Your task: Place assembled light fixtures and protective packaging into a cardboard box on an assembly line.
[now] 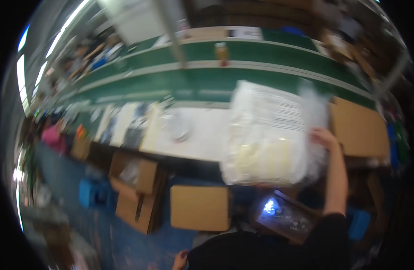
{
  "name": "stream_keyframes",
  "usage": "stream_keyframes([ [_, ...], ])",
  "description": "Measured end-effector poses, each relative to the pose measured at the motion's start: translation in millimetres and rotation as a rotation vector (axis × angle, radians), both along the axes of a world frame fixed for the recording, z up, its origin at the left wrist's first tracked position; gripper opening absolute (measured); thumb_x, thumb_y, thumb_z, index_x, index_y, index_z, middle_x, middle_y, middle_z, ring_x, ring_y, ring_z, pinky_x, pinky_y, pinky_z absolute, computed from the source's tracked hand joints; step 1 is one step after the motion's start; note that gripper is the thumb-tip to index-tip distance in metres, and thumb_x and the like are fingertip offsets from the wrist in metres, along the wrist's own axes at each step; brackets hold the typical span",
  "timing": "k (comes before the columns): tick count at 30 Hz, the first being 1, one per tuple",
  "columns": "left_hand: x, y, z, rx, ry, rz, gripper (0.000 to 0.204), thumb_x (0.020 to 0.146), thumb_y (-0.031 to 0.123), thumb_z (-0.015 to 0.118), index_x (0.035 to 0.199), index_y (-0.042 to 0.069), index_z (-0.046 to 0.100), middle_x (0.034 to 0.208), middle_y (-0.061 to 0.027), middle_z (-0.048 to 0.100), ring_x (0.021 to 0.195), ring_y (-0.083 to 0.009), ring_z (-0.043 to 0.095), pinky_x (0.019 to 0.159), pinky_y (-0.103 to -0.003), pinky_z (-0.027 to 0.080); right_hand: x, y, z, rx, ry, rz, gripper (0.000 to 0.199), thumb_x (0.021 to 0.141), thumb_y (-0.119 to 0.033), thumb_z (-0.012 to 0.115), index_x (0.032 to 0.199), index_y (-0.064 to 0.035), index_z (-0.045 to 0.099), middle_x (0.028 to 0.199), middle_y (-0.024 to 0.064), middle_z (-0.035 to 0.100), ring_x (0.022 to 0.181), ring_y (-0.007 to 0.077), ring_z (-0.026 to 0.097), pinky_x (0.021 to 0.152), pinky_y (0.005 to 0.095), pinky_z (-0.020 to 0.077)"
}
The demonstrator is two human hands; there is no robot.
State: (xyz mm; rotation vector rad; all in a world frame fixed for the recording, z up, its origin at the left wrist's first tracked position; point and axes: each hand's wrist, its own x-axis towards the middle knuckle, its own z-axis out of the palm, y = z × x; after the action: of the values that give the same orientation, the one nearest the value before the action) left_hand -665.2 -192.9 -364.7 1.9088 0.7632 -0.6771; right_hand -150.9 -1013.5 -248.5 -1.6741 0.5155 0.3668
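A large white plastic package (pixel 268 130) with printed lines and yellowish patches is at the right of the bench, its lower part over the front edge. Along its right side hangs crumpled clear plastic (pixel 316 105). My right hand (pixel 323 137) reaches up from below with its fingers closed on this plastic, beside the package. Motion blur hides the exact grip. Low in the picture, left of my body, my left hand (pixel 181 259) hangs away from the bench; its fingers are too blurred to read.
A cardboard box (pixel 358 128) stands right of the package. On the bench (pixel 202 132) lie a clear round item (pixel 176 128) and several flat packs (pixel 137 121). A small bottle (pixel 222 54) stands on the green shelf. Below are an open carton (pixel 135 189), a brown stool (pixel 200 208) and a blue bin (pixel 93 192).
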Motion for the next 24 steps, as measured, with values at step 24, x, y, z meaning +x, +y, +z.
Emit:
stream_keyframes([
  [24, -120, 166, -63, -0.338, 0.248, 0.519, 0.031, 0.100, 0.027, 0.061, 0.126, 0.009, 0.064, 0.108, -0.0033, 0.070, 0.097, -0.0165, 0.065, 0.081, -0.035, 0.054, -302, 576, -21, -0.220, -0.258, 0.603, 0.013, 0.097, -0.008, 0.063, 0.105, -0.0001, 0.070, 0.095, 0.0093, 0.072, 0.084, 0.0155, 0.068, 0.074, 0.0281, 0.0533],
])
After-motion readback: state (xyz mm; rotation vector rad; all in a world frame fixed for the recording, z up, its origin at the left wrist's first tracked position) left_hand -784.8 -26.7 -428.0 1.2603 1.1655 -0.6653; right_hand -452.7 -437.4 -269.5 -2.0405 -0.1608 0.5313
